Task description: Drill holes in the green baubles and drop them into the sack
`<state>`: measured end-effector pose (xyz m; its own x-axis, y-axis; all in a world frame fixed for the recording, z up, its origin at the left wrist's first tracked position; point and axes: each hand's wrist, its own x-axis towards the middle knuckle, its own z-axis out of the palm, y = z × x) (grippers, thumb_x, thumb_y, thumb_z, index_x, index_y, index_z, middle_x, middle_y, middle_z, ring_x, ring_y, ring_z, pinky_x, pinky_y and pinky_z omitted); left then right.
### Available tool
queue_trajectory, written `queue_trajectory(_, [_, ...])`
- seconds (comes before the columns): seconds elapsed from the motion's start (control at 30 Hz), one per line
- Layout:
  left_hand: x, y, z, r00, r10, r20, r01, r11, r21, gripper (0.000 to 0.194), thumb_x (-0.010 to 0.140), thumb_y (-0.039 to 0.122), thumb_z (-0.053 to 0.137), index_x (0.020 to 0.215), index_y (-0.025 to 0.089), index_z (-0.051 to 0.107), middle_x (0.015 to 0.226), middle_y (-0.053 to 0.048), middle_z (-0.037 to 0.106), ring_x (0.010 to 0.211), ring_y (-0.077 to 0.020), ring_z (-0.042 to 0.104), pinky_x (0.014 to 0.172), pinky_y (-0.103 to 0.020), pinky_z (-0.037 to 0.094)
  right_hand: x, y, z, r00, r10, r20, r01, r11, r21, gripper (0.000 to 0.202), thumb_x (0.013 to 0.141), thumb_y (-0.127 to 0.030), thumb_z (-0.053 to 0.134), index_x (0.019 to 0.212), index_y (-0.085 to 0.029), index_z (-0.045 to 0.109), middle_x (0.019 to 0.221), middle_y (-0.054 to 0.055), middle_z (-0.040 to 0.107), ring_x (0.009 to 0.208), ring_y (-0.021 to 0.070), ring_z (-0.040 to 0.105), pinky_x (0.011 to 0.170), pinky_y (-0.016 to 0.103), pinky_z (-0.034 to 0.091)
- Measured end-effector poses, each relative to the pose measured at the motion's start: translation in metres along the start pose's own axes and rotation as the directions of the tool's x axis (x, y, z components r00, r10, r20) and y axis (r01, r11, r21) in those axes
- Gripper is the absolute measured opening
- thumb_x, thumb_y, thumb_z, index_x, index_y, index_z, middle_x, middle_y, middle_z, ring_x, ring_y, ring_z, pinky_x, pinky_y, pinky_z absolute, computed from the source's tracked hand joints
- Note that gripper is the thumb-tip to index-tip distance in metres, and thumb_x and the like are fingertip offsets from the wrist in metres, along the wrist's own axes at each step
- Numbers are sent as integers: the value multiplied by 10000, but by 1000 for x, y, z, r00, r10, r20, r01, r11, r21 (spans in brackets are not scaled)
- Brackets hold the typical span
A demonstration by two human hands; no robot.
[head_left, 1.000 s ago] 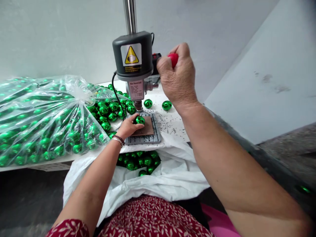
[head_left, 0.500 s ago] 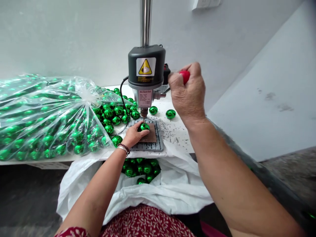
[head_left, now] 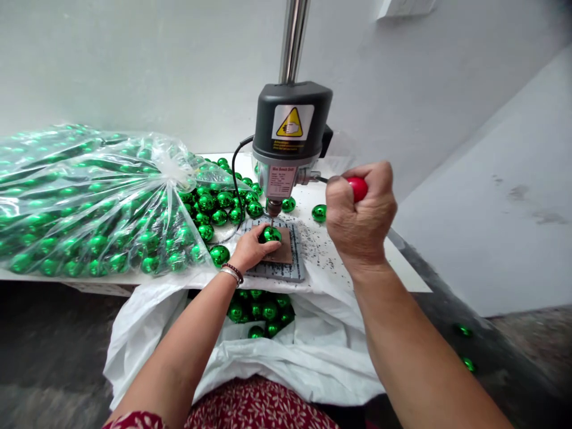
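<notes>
A dark grey bench drill (head_left: 292,125) stands on the white table, its chuck (head_left: 273,207) pointing down. Under the bit, my left hand (head_left: 250,247) grips a shiny green ball (head_left: 270,234) between thumb and fingers, on a brown board (head_left: 282,250) over the grey base plate (head_left: 297,268). To the right of the drill, my right hand (head_left: 364,220) is wrapped round the red knob (head_left: 357,188) of the drill's lever. The bit's tip meets the top of the ball or is just above it; I cannot tell which.
A tied clear bag (head_left: 102,208) full of green balls covers the table's left side. Loose green balls (head_left: 219,255) lie beside it, and others (head_left: 319,213) behind the plate. Below the edge, an open white sack (head_left: 313,357) holds several balls. Dark shavings surround the plate.
My right hand has moved down with the red knob. The view has shifted, so the drill appears further right. My left hand still holds the ball under the bit.
</notes>
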<state>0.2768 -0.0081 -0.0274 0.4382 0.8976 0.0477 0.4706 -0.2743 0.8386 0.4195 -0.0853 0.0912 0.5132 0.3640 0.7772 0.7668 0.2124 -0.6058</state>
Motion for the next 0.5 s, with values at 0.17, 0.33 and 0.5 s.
queue_trajectory(0.17, [0, 2, -1, 1000, -21, 7, 21, 1000, -5, 595, 740, 347, 731, 1303, 195, 610, 1202, -51, 702, 1099, -225, 635, 990, -319, 463, -15, 4, 1, 999, -17, -48, 17, 1000, -2, 145, 812, -347, 520, 785, -215, 467, 686, -27, 511, 599, 76, 462, 591, 236, 414])
queue_trajectory(0.33, [-1, 3, -2, 1000, 1, 22, -1, 1000, 8, 561, 756, 343, 718, 1284, 186, 616, 1161, -59, 712, 1077, -233, 642, 977, -335, 472, -27, 11, 5, 995, -32, -92, 33, 999, 5, 157, 832, -351, 527, 798, -202, 486, 708, -20, 551, 607, 70, 500, 593, 215, 428])
queue_trajectory(0.5, [-1, 1, -1, 1000, 13, -15, -12, 1000, 16, 519, 739, 340, 732, 1232, 204, 642, 1143, -50, 714, 1059, -233, 645, 967, -343, 477, -45, 22, 10, 992, -46, -113, 48, 999, 13, 171, 829, -356, 535, 830, -187, 506, 710, -7, 572, 617, 82, 531, 599, 218, 437])
